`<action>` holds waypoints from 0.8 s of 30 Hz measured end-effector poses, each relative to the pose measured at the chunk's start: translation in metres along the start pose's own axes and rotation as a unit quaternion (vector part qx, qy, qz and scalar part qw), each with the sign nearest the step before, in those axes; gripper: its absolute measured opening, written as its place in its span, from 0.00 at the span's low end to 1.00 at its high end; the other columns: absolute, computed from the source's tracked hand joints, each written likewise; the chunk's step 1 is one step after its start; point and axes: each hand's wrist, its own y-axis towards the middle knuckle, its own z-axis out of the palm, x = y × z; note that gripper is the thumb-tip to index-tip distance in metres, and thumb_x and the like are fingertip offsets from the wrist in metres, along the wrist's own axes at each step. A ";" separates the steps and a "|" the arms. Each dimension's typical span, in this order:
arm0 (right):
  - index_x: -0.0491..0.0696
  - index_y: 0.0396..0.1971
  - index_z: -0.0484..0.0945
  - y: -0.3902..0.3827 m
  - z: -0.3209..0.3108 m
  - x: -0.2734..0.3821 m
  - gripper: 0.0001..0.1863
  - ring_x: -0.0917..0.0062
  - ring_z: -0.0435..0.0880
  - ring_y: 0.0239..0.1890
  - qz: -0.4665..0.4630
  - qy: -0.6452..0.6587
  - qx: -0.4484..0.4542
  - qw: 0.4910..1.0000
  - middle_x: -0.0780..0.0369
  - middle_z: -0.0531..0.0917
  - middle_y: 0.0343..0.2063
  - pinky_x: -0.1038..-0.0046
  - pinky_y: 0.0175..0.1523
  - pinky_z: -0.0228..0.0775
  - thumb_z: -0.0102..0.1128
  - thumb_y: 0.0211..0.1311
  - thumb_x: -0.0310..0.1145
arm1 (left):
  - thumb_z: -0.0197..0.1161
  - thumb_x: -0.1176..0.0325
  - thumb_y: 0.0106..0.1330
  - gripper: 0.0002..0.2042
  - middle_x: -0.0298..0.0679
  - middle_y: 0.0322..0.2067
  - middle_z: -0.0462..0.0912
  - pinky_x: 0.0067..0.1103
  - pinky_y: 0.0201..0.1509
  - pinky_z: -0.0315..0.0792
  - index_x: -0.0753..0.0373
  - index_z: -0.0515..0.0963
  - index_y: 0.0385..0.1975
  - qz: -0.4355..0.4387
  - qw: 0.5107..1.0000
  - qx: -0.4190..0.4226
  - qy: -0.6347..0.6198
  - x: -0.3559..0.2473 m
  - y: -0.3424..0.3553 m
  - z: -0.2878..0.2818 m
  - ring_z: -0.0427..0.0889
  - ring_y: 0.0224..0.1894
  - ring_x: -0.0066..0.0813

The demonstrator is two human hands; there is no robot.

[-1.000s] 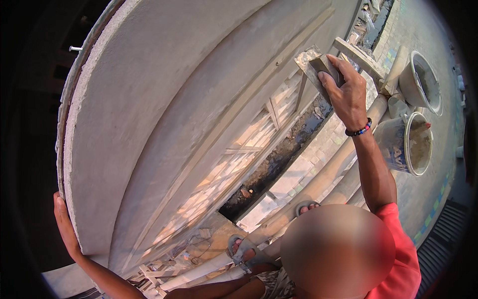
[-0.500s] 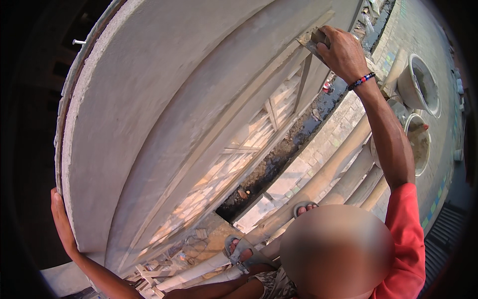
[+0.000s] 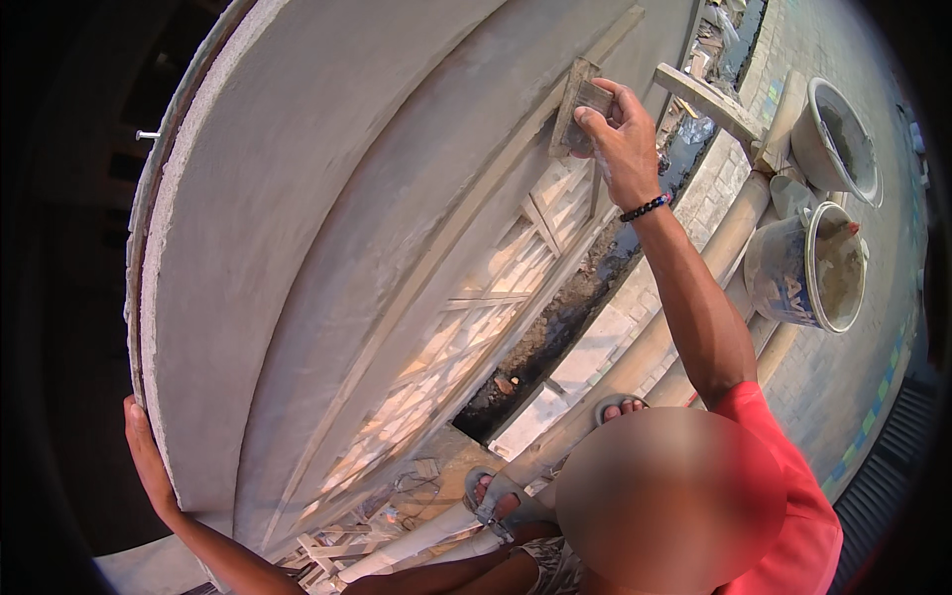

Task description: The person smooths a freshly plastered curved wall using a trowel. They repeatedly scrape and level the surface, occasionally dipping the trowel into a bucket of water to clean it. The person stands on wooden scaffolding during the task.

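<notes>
A: What have our hands got?

B: Our right hand (image 3: pixel 627 144) has thumb and fingers closed round the block on the back of a float (image 3: pixel 571 111). The float sits just left of that hand, over the ledge (image 3: pixel 436 248) on the wall (image 3: pixel 268 198); we can't tell whether it touches. Our left hand (image 3: pixel 149 451) is well apart, fingers fairly straight along the wall's rough edge. Its thumb is hidden, so we can't tell whether it grips or only leans.

A: What could catch us out?

B: Overreaching, mostly. Our arms are spread wide, and between and below the hands our sandals (image 3: pixel 493 496) seem to rest on round poles (image 3: pixel 637 349). If a pole rolled or the left hand slipped, we could tip toward the ditch (image 3: pixel 555 332) below our right hand. A tilted float might also gouge the ledge.

A: And the bucket (image 3: pixel 778 278), right of our right forearm?

B: A swinging elbow might knock it. The basin (image 3: pixel 806 147) beyond looks safer.

A: What's different from half a second ago?

B: Our right hand has come left, and the float's block faces us more. Our forearm no longer covers part of the bucket, and the plank (image 3: pixel 709 101) right of that hand now shows. Our left hand stays at the same edge.
</notes>
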 end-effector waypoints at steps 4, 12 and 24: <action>0.41 0.55 0.73 -0.075 0.027 -0.036 0.26 0.63 0.85 0.41 -0.039 -0.171 0.044 0.983 0.49 0.83 0.38 0.64 0.48 0.77 0.62 0.55 0.31 | 0.39 0.48 0.78 0.24 0.39 0.37 0.71 0.24 0.55 0.63 0.65 0.71 0.46 0.016 1.000 0.010 0.015 -0.006 -0.001 -0.004 0.67 0.43 0.29; 0.40 0.52 0.75 -0.031 0.003 0.001 0.23 0.71 0.81 0.33 -0.008 0.002 -0.030 1.000 0.55 0.82 0.31 0.68 0.42 0.75 0.63 0.55 0.31 | 0.40 0.49 0.79 0.23 0.39 0.38 0.71 0.24 0.56 0.63 0.66 0.71 0.46 0.009 1.000 -0.009 -0.010 0.001 -0.001 0.000 0.67 0.43 0.29; 0.42 0.53 0.76 -0.104 -0.023 0.004 0.24 0.60 0.84 0.43 0.063 -0.201 0.128 0.969 0.50 0.83 0.40 0.66 0.51 0.74 0.62 0.55 0.33 | 0.40 0.48 0.79 0.25 0.41 0.42 0.73 0.24 0.60 0.62 0.67 0.71 0.50 -0.015 1.000 -0.023 0.008 0.009 0.000 -0.005 0.69 0.46 0.30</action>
